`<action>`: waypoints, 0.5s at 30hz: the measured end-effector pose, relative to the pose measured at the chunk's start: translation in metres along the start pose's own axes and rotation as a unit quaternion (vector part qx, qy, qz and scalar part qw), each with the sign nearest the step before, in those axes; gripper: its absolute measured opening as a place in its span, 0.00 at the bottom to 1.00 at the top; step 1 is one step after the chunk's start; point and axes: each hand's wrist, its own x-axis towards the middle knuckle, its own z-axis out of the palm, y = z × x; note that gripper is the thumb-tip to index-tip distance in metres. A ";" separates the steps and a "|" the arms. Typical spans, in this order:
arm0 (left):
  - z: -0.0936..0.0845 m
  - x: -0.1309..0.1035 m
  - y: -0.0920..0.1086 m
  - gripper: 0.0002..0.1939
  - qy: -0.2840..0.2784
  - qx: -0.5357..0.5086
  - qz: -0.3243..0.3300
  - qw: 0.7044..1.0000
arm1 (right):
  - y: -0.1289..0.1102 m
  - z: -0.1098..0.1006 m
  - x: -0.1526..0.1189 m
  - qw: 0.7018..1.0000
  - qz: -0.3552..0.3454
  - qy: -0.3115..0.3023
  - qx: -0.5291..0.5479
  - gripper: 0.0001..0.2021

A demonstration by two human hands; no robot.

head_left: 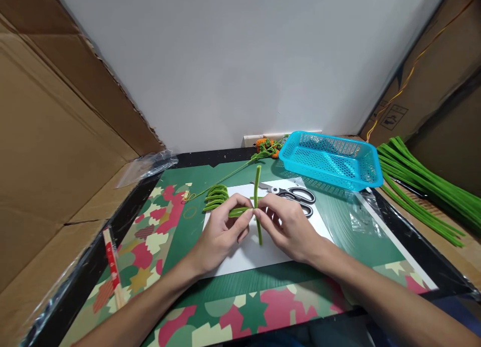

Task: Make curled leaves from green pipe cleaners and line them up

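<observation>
Head: fuzzy green stems crosswise

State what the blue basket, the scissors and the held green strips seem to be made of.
Blue basket: probably plastic, glossy, with light catching its smooth, evenly perforated walls.
Scissors: blades likely metal, greyish; handles likely plastic, black and grey with a smooth sheen.
Green strips: apparently fuzzy fibre, matte, judging by their soft, velvety edges; any core is hidden.

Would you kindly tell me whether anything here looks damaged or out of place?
Mildly, yes: the left cardboard panel has a ragged edge along the pale wall, as if torn, and crumpled clear plastic nearby looks like stray wrapping.
</observation>
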 end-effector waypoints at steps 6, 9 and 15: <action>0.000 0.004 -0.004 0.16 -0.012 -0.129 -0.054 0.990 | 0.003 0.000 0.002 0.999 -0.011 0.035 0.029 0.11; -0.001 0.009 -0.004 0.18 0.017 -0.156 -0.063 0.986 | 0.002 -0.003 0.006 0.996 0.014 0.068 0.059 0.11; -0.003 0.009 -0.003 0.15 0.068 -0.037 0.001 0.997 | 0.009 0.003 0.012 0.933 0.219 0.045 0.280 0.15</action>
